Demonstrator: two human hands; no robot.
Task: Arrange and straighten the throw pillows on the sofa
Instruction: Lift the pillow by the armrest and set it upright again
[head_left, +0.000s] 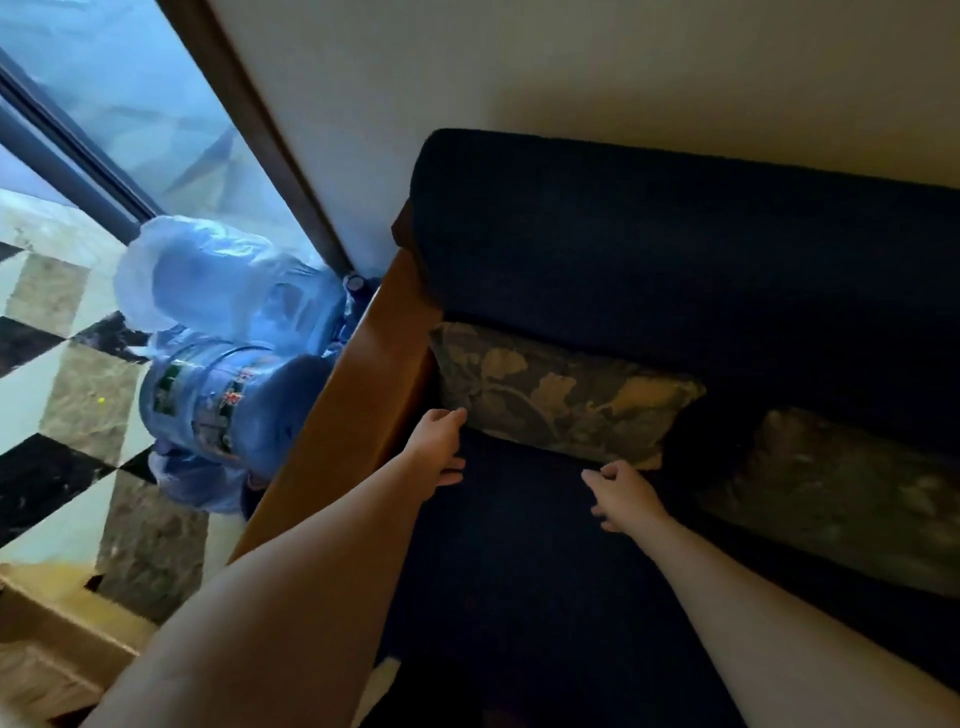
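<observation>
A floral throw pillow in grey and gold leans against the back of the dark navy sofa, at its left end by the wooden armrest. My left hand touches the pillow's lower left corner, fingers loosely apart. My right hand hovers at the pillow's lower right edge with curled fingers, holding nothing that I can see. A second, darker patterned pillow lies further right on the seat, in shadow.
Left of the armrest stand blue water jugs wrapped in clear plastic on a checkered tile floor. A glass door with a dark frame lies beyond. The cream wall is behind the sofa.
</observation>
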